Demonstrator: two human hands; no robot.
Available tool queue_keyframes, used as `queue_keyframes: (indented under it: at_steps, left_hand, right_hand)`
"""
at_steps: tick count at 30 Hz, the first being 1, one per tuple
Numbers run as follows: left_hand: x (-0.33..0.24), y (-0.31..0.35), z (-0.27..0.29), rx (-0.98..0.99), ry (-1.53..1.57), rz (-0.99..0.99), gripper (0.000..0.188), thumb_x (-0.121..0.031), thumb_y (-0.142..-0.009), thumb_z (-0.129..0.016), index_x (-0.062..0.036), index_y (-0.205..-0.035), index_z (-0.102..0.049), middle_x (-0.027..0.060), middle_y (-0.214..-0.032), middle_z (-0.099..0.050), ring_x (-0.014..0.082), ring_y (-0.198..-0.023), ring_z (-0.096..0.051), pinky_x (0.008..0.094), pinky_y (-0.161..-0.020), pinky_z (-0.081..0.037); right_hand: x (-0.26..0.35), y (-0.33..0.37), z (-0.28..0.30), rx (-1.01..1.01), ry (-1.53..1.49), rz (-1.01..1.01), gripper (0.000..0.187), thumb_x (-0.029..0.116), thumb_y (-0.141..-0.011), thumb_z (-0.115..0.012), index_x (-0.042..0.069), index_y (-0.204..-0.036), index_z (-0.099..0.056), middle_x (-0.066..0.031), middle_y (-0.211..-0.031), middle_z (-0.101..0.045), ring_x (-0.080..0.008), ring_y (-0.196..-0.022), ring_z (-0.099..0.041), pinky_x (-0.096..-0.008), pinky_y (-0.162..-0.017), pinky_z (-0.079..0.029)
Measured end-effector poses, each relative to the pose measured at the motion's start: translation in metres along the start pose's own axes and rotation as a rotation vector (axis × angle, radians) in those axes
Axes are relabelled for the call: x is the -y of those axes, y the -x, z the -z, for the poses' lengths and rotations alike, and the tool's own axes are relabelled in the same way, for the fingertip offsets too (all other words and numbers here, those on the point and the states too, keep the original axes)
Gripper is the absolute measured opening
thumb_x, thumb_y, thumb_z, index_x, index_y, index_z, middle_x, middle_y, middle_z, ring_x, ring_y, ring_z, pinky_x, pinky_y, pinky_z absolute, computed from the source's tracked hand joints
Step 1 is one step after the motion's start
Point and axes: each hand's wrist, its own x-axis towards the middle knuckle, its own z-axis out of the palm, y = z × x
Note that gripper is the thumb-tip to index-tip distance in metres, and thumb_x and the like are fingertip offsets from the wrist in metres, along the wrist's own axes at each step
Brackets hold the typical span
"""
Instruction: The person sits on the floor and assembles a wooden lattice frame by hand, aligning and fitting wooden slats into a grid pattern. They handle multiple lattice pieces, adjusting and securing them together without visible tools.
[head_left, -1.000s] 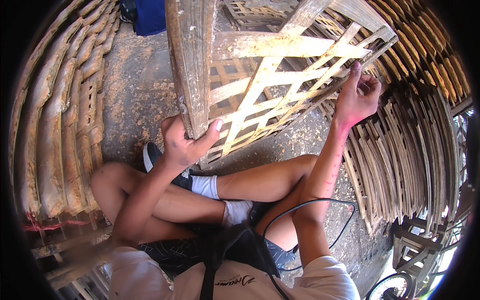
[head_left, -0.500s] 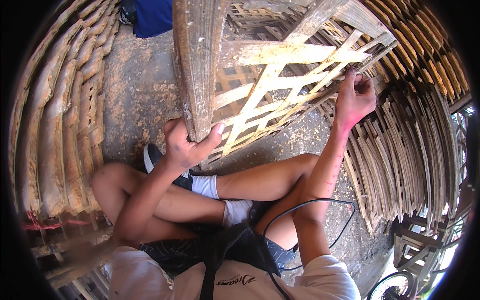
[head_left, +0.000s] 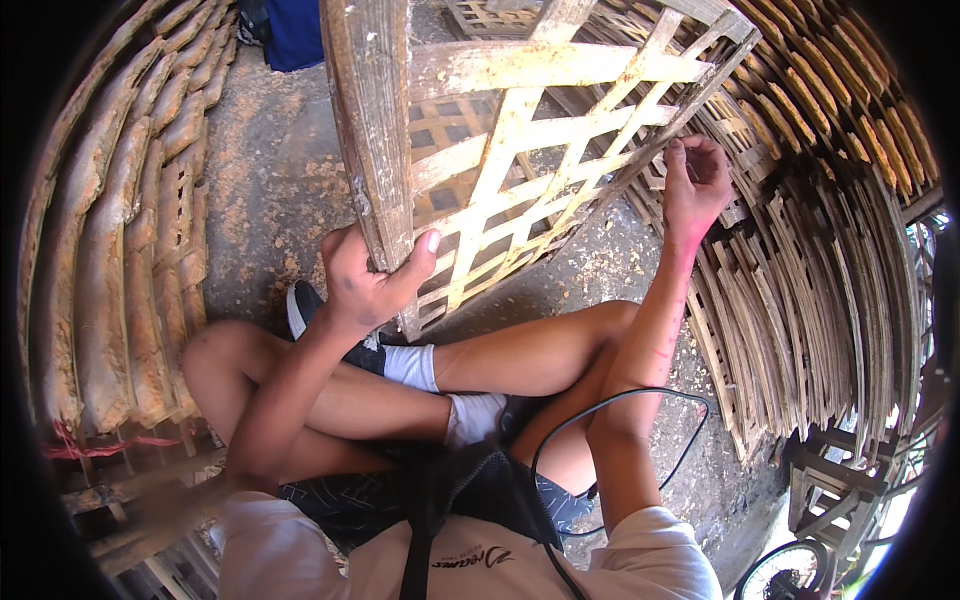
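Observation:
A wooden lattice frame (head_left: 505,115), woven from flat slats between thick side bars, stands tilted in front of me. My left hand (head_left: 365,280) grips the near lower end of its left bar (head_left: 375,130), the thumb laid over the bar's right side. Just off the right bar (head_left: 690,100) is my right hand (head_left: 700,190), its fingers loosely curled and apart from the thumb. I see nothing in it. The bar hides part of my left fingers.
Curved stacks of wooden panels rise at the left (head_left: 110,230) and right (head_left: 800,310). My crossed legs (head_left: 530,350) lie below the lattice frame. A black cable (head_left: 620,397) loops by my right arm. Shavings litter the floor (head_left: 270,150). A wheel (head_left: 785,572) shows at lower right.
The lattice frame has shifted left and turned slightly. My right hand has come away from its right bar and its fingers have loosened; my left hand keeps its grip.

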Motion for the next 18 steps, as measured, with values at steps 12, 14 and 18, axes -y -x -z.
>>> queue_keyframes:
  at_steps: [12, 14, 18]
  left_hand:
    - [0.006, -0.001, 0.003, 0.004, -0.055, -0.074, 0.018, -0.007, -0.084, -0.080, 0.0038, -0.093, -0.069, 0.0133, -0.077, -0.073, 0.0219, -0.066, -0.072, 0.0336, -0.063, -0.055]
    - [0.008, -0.001, 0.003, 0.011, -0.059, -0.104, 0.021, -0.006, -0.082, -0.081, 0.0028, -0.098, -0.071, 0.0127, -0.078, -0.073, 0.0224, -0.065, -0.073, 0.0338, -0.061, -0.056]
    - [0.003, 0.000, 0.004, 0.020, -0.093, -0.194, 0.022, -0.007, -0.081, -0.082, 0.0037, -0.097, -0.071, 0.0128, -0.078, -0.073, 0.0242, -0.063, -0.072, 0.0346, -0.060, -0.056]
  right_hand:
    - [0.000, -0.007, -0.018, -0.065, -0.096, -0.031, 0.030, 0.014, -0.101, -0.070, -0.008, -0.120, -0.066, -0.0116, -0.109, -0.074, -0.0132, -0.100, -0.068, -0.0247, -0.088, -0.052]
    - [0.000, -0.012, -0.018, -0.109, -0.108, -0.075, 0.034, 0.017, -0.100, -0.071, -0.007, -0.123, -0.065, -0.0138, -0.110, -0.075, -0.0153, -0.100, -0.069, -0.0280, -0.090, -0.053]
    - [0.025, -0.023, -0.025, -0.204, -0.244, 0.076, 0.041, 0.016, -0.100, -0.071, -0.010, -0.129, -0.060, -0.0192, -0.112, -0.072, -0.0195, -0.101, -0.069, -0.0305, -0.091, -0.054]
